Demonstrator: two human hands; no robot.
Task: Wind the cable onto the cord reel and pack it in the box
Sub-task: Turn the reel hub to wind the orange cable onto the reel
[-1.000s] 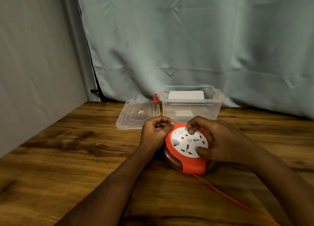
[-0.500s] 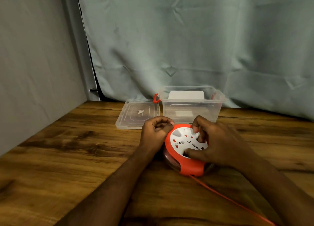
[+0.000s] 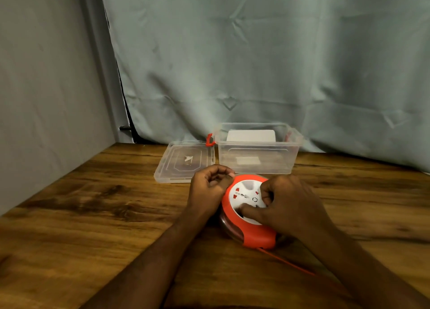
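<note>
Looking down on the table (image 3: pixel 93 215), I am seeing wood-grain board running out to a grey wall at nine o'clock and a pale curtain (image 3: pixel 256 64) hanging across twelve. At twelve o'clock the box (image 3: pixel 256 160) is standing open, clear plastic, with its lid (image 3: pixel 183 162) lying flat just beside it at eleven.

Nearer me the reel (image 3: pixel 246 213) is lying flat between my hands, red rim around a white socket face. I am judging it rigid and light, a smooth plastic shell best steadied at the rim while the face is turned. My right hand (image 3: pixel 295 206) is lying over the face at three o'clock, fingers curled and pressing into its recesses, thumb on the white. My left hand (image 3: pixel 209 190) is touching the rim at nine, fingers curled in; whether it is pinching anything I cannot tell.

The cable (image 3: pixel 286 260) is trailing from the reel towards five o'clock, thin, orange, limp, likely to snag or kink.
</note>
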